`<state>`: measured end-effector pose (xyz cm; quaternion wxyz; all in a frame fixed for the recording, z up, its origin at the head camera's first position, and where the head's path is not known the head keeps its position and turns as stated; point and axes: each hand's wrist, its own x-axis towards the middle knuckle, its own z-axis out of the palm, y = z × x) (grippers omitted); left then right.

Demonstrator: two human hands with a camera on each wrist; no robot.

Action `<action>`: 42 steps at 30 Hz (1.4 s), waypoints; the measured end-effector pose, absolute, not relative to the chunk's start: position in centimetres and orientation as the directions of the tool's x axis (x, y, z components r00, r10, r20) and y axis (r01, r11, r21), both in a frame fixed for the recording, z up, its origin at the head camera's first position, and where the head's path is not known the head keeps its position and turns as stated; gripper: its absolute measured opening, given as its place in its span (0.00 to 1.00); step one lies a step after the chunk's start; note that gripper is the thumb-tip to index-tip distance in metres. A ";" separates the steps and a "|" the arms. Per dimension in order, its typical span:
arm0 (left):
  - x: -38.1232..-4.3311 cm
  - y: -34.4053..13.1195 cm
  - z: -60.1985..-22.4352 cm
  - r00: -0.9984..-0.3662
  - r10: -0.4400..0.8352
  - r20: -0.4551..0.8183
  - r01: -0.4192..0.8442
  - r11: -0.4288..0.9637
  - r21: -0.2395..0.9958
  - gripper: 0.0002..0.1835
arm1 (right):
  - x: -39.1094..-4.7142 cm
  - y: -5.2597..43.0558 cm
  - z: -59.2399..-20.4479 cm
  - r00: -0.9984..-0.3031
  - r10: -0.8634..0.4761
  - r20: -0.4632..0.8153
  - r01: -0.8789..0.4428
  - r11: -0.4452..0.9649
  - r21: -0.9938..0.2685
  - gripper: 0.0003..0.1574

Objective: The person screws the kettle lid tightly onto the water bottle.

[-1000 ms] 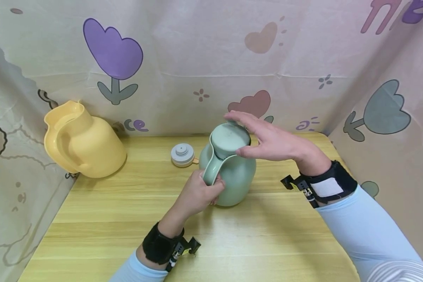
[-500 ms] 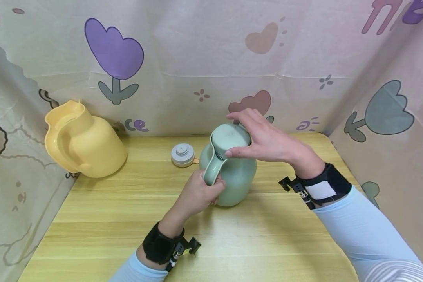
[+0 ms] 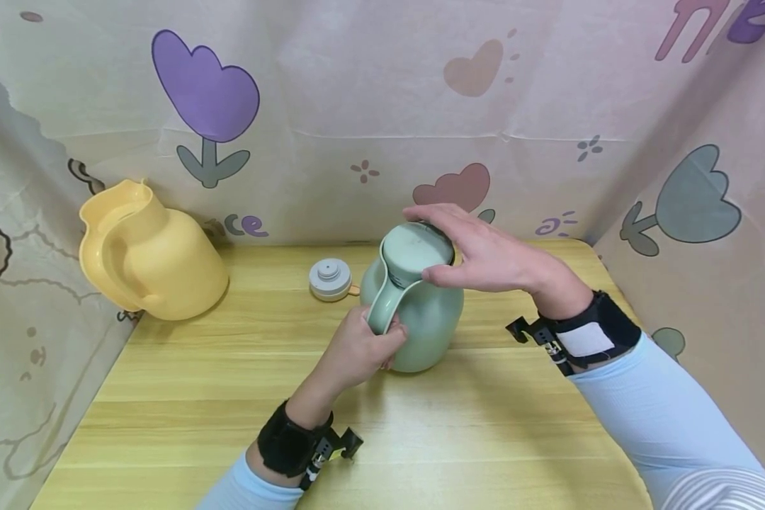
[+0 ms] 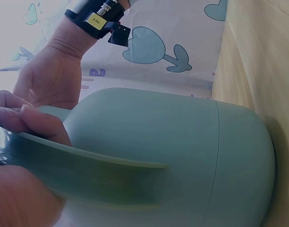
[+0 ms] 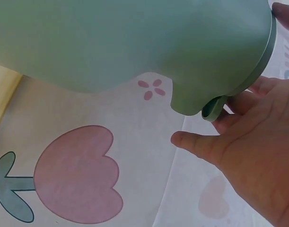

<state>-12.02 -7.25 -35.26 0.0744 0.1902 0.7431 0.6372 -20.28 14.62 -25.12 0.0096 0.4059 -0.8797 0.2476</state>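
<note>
A pale green vacuum jug stands upright on the wooden table. My left hand grips its handle, fingers wrapped round it; the left wrist view shows the handle up close. On top sits the round green lid. My right hand spans this lid from the right, thumb at the near edge and fingers at the far edge. From below, the right wrist view has the right hand's fingers at the lid's rim, beside the spout.
A yellow jug of similar shape stands at the back left. Between the two jugs lies a grey round stopper with a small orange tab. A printed cloth hangs close behind the table and along both sides.
My right hand turned on the lid, its thumb moving left along the near edge, then back right to now. The left hand and the jug have stayed in place.
</note>
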 end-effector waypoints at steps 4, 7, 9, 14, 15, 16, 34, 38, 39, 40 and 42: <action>-12.1 -7.2 -35.2 -0.916 0.376 0.138 0.196 0.122 0.973 0.11 | -20.4 14.5 -25.2 -0.690 -0.682 0.241 -0.710 0.575 -0.406 0.48; -12.1 -7.2 -35.1 -0.916 0.376 0.138 0.199 0.126 0.972 0.11 | -20.5 14.3 -25.3 -0.703 -0.658 0.272 -0.707 0.602 -0.370 0.54; -12.0 -7.2 -35.1 -0.916 0.377 0.137 0.197 0.125 0.972 0.11 | -20.5 14.3 -25.5 -0.709 -0.646 0.284 -0.703 0.619 -0.350 0.57; -12.0 -7.2 -35.1 -0.915 0.380 0.133 0.190 0.118 0.975 0.10 | -20.3 14.3 -25.6 -0.708 -0.653 0.268 -0.702 0.612 -0.364 0.56; -12.0 -7.2 -35.1 -0.916 0.380 0.133 0.190 0.118 0.975 0.10 | -20.2 14.3 -25.5 -0.705 -0.659 0.260 -0.703 0.604 -0.376 0.54; -12.0 -7.2 -35.2 -0.916 0.379 0.134 0.191 0.117 0.975 0.10 | -20.1 14.3 -25.4 -0.702 -0.666 0.252 -0.704 0.595 -0.389 0.52; -12.0 -7.1 -35.5 -0.915 0.382 0.133 0.191 0.118 0.974 0.11 | -20.0 14.1 -25.8 -0.714 -0.633 0.299 -0.700 0.631 -0.335 0.55; -12.0 -7.1 -35.5 -0.913 0.383 0.138 0.193 0.106 0.975 0.11 | -19.9 14.3 -25.7 -0.700 -0.656 0.283 -0.713 0.611 -0.344 0.52; -12.0 -7.1 -35.5 -0.913 0.383 0.140 0.193 0.103 0.976 0.11 | -19.9 14.3 -25.7 -0.695 -0.663 0.279 -0.717 0.604 -0.349 0.51; -12.0 -7.1 -35.5 -0.914 0.381 0.141 0.193 0.102 0.976 0.11 | -19.8 14.3 -25.6 -0.691 -0.668 0.276 -0.720 0.599 -0.352 0.50; -11.9 -7.1 -35.5 -0.915 0.379 0.139 0.189 0.098 0.977 0.12 | -19.8 14.3 -25.5 -0.688 -0.673 0.272 -0.721 0.591 -0.362 0.49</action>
